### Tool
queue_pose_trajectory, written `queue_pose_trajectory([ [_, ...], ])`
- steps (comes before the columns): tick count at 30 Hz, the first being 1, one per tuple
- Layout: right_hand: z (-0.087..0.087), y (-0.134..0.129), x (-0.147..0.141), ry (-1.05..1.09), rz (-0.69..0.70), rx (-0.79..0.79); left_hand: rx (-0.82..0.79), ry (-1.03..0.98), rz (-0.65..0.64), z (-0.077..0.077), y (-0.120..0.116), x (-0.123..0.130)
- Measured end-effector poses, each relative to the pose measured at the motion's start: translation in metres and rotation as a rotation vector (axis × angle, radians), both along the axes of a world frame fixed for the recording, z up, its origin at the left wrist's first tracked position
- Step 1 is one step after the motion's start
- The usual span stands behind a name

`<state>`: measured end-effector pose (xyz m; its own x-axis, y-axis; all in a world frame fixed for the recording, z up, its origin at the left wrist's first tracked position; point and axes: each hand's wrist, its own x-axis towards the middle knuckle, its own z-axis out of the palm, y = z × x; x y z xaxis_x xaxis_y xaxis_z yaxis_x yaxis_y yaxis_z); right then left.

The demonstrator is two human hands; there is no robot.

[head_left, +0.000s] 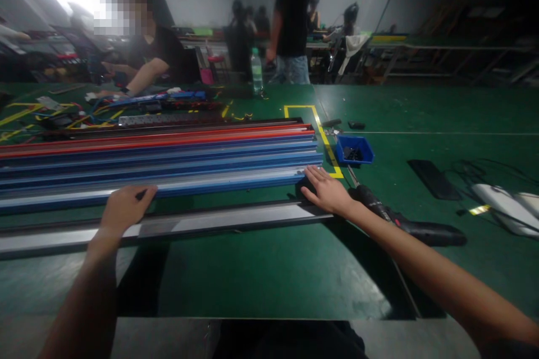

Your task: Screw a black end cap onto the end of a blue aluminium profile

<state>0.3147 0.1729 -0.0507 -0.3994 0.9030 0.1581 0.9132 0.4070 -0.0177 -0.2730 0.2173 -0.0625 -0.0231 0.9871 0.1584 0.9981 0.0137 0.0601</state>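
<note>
Long blue metal profiles (236,175) lie side by side across the green table. At the nearest one's right end, the stretched fingers of my right hand (327,189) rest, with the thumb apart. My left hand (126,207) is by the same profile's front edge, further left. Its fingers are closed, and a small black piece (141,195) shows between thumb and forefinger; its exact kind I cannot make out. A dark-edged profile with a light grey face (231,219) lies in front of the blue ones, passing under both of my arms.
Red profiles (252,132) lie behind the blue ones. On the right are a blue bin (357,158) of small black parts, a power screwdriver (404,227), a black phone-like slab (433,178) and cables. A bottle (256,72) stands at the back; a co-worker (147,61) sits opposite.
</note>
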Motion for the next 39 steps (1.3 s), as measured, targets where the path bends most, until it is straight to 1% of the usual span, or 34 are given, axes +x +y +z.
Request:
queue_pose_trajectory([
  [3, 0.001, -0.002, -0.001, -0.001, -0.018, 0.026, -0.008, 0.026, 0.069, 0.003, -0.003, 0.003],
  [9, 0.006, -0.008, -0.005, -0.032, -0.052, 0.036, -0.081, 0.077, 0.168, 0.008, -0.006, 0.006],
  [17, 0.014, -0.014, -0.009, -0.084, -0.081, 0.06, -0.209, 0.123, 0.258, 0.003, 0.001, 0.002],
  [22, 0.021, -0.017, -0.013, -0.161, -0.148, 0.011, -0.263, 0.128, 0.268, 0.003, 0.002, 0.001],
  [27, 0.022, -0.016, -0.01, -0.199, -0.122, -0.012, -0.302, 0.148, 0.237, 0.004, 0.002, 0.003],
  [29, 0.022, -0.015, -0.007, -0.211, -0.105, -0.021, -0.327, 0.157, 0.231, 0.004, 0.002, 0.001],
  [31, 0.022, -0.013, -0.006, -0.221, -0.082, -0.028, -0.319, 0.152, 0.222, 0.004, 0.003, -0.002],
  [33, 0.022, -0.011, -0.006, -0.229, -0.056, -0.034, -0.226, 0.151, 0.185, 0.005, 0.005, -0.008],
  [35, 0.023, -0.01, -0.006, -0.235, -0.027, -0.04, -0.061, 0.173, 0.086, 0.006, 0.013, -0.013],
  [36, 0.023, -0.009, -0.006, -0.237, -0.009, -0.044, 0.007, 0.189, 0.013, 0.006, 0.02, -0.016],
  [37, 0.024, -0.009, -0.005, -0.237, 0.01, -0.049, 0.054, 0.2, -0.067, 0.006, 0.028, -0.017],
  [38, 0.025, -0.007, -0.004, -0.235, 0.033, -0.055, 0.074, 0.214, -0.119, 0.005, 0.036, -0.019],
  [39, 0.027, -0.005, -0.002, -0.23, 0.055, -0.061, 0.082, 0.212, -0.133, 0.003, 0.045, -0.02],
])
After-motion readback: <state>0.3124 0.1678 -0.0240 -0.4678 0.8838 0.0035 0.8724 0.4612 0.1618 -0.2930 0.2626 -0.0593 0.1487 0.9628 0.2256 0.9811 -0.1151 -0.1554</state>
